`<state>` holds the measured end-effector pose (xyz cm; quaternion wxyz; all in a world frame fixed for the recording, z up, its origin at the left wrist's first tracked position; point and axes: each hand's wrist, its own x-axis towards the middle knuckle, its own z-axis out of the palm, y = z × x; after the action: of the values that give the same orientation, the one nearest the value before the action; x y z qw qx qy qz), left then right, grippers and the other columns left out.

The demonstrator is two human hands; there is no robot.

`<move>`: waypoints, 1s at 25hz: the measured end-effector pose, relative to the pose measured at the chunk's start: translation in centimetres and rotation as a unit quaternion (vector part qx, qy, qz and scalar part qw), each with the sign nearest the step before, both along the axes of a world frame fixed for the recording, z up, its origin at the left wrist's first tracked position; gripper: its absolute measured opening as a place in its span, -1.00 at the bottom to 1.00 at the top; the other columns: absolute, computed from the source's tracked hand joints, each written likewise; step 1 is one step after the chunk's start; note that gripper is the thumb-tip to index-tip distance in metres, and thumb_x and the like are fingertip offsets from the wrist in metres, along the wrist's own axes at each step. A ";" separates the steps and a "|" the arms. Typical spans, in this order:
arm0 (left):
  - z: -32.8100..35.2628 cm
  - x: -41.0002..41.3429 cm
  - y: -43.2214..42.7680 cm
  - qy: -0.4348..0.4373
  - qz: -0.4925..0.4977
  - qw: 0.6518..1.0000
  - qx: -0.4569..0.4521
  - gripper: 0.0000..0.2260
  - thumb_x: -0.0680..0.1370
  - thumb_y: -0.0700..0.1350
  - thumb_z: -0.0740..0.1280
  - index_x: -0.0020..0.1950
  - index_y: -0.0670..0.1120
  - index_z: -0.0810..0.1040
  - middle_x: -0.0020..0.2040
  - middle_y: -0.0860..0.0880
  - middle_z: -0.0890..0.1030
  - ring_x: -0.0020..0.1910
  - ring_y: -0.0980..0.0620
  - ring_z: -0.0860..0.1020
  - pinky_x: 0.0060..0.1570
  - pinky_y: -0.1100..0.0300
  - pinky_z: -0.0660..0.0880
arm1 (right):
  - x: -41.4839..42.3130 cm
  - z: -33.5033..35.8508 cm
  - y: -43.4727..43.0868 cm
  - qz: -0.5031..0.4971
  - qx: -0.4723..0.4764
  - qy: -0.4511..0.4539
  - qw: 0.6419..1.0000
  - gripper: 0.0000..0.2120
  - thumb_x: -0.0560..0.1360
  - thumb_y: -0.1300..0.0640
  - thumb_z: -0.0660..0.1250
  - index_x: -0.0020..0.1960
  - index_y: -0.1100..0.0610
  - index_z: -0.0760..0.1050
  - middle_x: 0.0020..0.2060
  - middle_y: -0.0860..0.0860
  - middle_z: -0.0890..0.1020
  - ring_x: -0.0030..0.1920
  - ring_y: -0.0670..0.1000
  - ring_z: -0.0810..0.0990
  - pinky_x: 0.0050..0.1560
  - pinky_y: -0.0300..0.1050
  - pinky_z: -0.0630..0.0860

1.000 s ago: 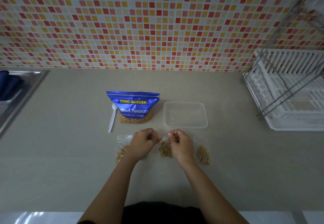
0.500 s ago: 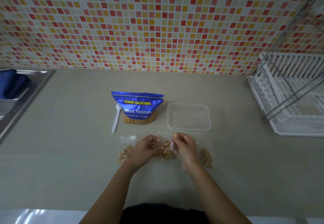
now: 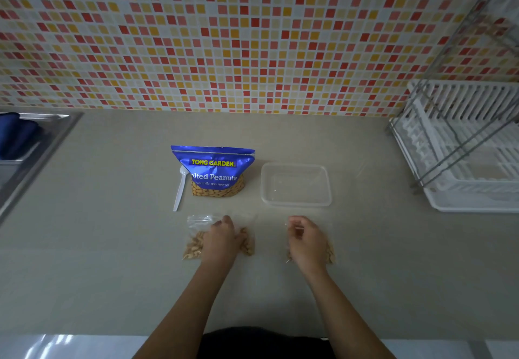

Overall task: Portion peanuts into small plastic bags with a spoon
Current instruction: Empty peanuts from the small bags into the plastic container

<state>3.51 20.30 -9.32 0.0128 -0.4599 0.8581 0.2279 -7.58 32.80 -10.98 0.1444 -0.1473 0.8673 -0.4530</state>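
Both hands have parted since half a second ago: then they met over the middle bag, and now the left grip (image 3: 222, 242) is further to the left and the right grip (image 3: 307, 239) has gone to the right.

We see the left grip lying between the left bag (image 3: 193, 243) and the middle bag (image 3: 248, 242), and it covers a part of each. Its fingers (image 3: 227, 221) point away from us and bend down on the clear plastic; whether they hold something, we cannot tell.

The right grip is over the right bag (image 3: 329, 246), of which we see mostly the peanuts (image 3: 331, 254) at both sides of the wrist. Its fingers are curled near the top edge of this bag. The plastic is too clear there, so we cannot tell if it pinches the bag or is closed on nothing.

All three bags lie flat in one row on the surface (image 3: 112, 260), with peanuts in the near end of each.

Behind the left bag lies the white spoon (image 3: 181, 187), its bowl away from us, just beside the blue pouch (image 3: 213, 172) of peanuts, which stands upright. To the right of the pouch stands a clear tub (image 3: 296, 204).

Further out, a white rack (image 3: 463, 145) is at the right edge, a steel sink (image 3: 42, 145) with a blue cloth (image 3: 16, 134) is at the left, and a tiled wall (image 3: 252, 36) is behind all.
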 end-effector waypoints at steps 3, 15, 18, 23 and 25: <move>0.0 0.2 -0.3 0.041 0.052 0.998 -0.015 -0.66 0.45 0.00 0.37 0.04 -0.24 0.44 -0.02 -0.24 0.60 -0.01 -0.26 0.56 -0.03 -0.02 0.46 | -1.6 -0.1 2.7 -0.034 0.036 0.073 0.996 -0.83 0.42 0.30 0.29 -0.05 0.15 0.60 -0.14 0.12 0.68 -0.16 0.12 0.64 -0.08 -0.13 0.50; -2.7 -7.2 6.2 0.068 -0.101 0.990 0.076 -0.58 0.51 0.00 0.29 0.29 -0.18 0.39 0.24 -0.20 0.38 0.14 -0.24 0.49 0.13 -0.02 0.43 | -2.7 -2.8 5.7 0.151 0.144 0.143 0.967 -0.70 0.41 0.20 0.34 0.13 0.22 0.55 0.08 0.14 0.60 0.07 0.19 0.55 0.18 -0.07 0.44; -2.8 -7.8 6.0 0.087 -0.072 0.988 0.105 -0.64 0.47 -0.02 0.35 0.19 -0.18 0.45 0.16 -0.20 0.42 0.09 -0.24 0.50 0.08 -0.02 0.45 | -2.7 -3.2 5.7 0.146 0.148 0.142 0.968 -0.70 0.42 0.19 0.32 0.14 0.22 0.55 0.09 0.13 0.60 0.09 0.19 0.54 0.19 -0.13 0.37; -2.1 -7.0 5.6 0.191 0.012 0.958 0.213 -0.84 0.40 -0.15 0.44 -0.12 -0.15 0.51 -0.18 -0.13 0.61 -0.20 -0.05 0.56 -0.14 0.14 0.45 | -2.4 -2.8 5.5 0.094 0.113 0.166 0.975 -0.73 0.37 0.23 0.27 0.05 0.20 0.58 -0.02 0.14 0.63 -0.02 0.21 0.57 0.09 -0.05 0.49; -1.6 -6.2 4.9 0.247 0.055 0.916 0.312 -0.85 0.38 -0.24 0.44 -0.11 -0.15 0.52 -0.16 -0.13 0.64 -0.21 -0.02 0.58 -0.09 0.10 0.52 | -2.3 -2.5 5.2 0.060 0.076 0.176 0.980 -0.72 0.42 0.16 0.21 0.04 0.18 0.59 -0.06 0.12 0.65 -0.04 0.18 0.59 0.05 -0.07 0.50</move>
<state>-2.74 25.18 -10.92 -0.0691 -0.4077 0.6927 0.5909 -9.84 38.02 -13.47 0.0277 -0.2653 0.9006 -0.3431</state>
